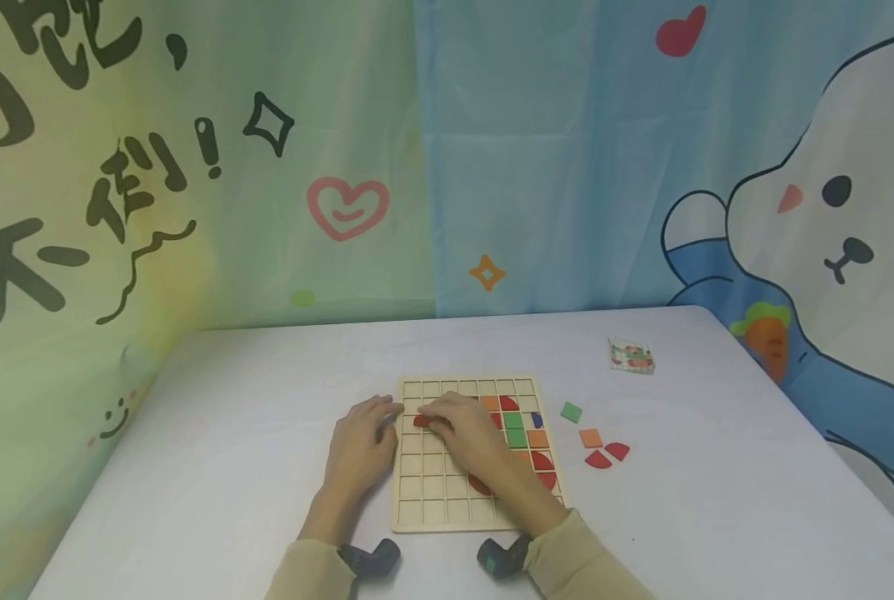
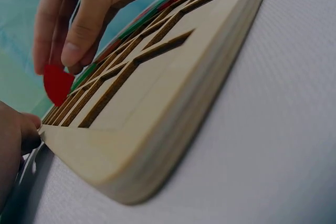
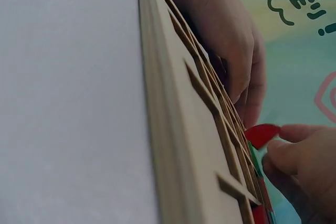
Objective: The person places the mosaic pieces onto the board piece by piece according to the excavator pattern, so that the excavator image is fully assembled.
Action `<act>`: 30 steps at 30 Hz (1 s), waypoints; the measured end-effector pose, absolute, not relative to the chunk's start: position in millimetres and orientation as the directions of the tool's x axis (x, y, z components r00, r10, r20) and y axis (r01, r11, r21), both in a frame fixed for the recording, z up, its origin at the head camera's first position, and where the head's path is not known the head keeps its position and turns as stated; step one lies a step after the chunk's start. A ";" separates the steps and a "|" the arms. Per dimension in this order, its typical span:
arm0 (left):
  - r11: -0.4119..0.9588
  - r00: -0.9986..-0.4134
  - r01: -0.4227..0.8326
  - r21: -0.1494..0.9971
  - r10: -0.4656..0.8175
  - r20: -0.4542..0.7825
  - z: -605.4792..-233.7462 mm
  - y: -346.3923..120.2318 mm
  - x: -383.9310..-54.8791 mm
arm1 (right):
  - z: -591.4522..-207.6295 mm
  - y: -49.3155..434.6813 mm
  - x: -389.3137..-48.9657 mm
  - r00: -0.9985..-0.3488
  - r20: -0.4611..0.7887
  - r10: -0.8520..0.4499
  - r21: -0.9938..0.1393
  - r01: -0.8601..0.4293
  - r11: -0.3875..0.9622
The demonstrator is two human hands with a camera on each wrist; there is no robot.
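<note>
A pale wooden grid board [image 1: 432,511] lies on the table, partly filled with coloured tiles. My right hand [image 1: 471,433] reaches over it and pinches a red quarter-circle piece [image 1: 421,421] between thumb and fingers, above the upper-left cells. In the left wrist view the red piece [image 2: 58,85] hangs from those fingertips, over the grid. My left hand [image 1: 362,446] lies along the board's left side, its fingertips touching the edge. Red, orange, green and blue tiles fill cells toward the board's right; the right hand and forearm hide some of them.
Right of the board lie a loose green square [image 1: 571,412], an orange square [image 1: 591,438] and two red quarter-circles [image 1: 599,459]. A small printed card [image 1: 631,356] rests farther back on the white table [image 1: 716,483]. A printed curtain [image 1: 536,167] hangs behind.
</note>
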State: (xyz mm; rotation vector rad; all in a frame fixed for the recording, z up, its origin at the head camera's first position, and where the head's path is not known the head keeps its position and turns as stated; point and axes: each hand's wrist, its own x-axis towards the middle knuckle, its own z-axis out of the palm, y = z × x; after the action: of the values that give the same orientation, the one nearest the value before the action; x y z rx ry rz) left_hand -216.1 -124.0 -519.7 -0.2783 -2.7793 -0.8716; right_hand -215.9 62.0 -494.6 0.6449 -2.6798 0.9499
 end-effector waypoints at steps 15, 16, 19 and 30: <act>0.800 -0.956 0.255 0.543 0.124 0.267 -519.7 -125.2 -215.9 | -491.6 59.2 -211.8 -0.768 0.274 -0.580 -0.304 -0.641 0.705; 0.798 -0.955 0.257 0.545 0.125 0.268 -519.6 -125.2 -215.8 | -492.3 59.1 -211.9 -0.752 0.272 -0.600 -0.288 -0.658 0.696; 0.795 -0.954 0.261 0.547 0.126 0.273 -519.0 -124.9 -215.5 | -493.1 58.9 -211.7 -0.732 0.280 -0.622 -0.272 -0.681 0.680; 0.797 -0.949 0.271 0.541 0.127 0.289 -518.7 -124.3 -214.4 | -495.3 52.3 -208.8 -0.776 0.323 -0.542 -0.261 -0.623 0.737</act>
State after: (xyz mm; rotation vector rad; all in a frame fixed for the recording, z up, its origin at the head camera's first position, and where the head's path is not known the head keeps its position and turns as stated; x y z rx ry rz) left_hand -214.4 -124.3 -518.7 -0.3088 -2.7477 -0.8796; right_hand -208.8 52.3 -495.3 0.9239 -2.7132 0.5265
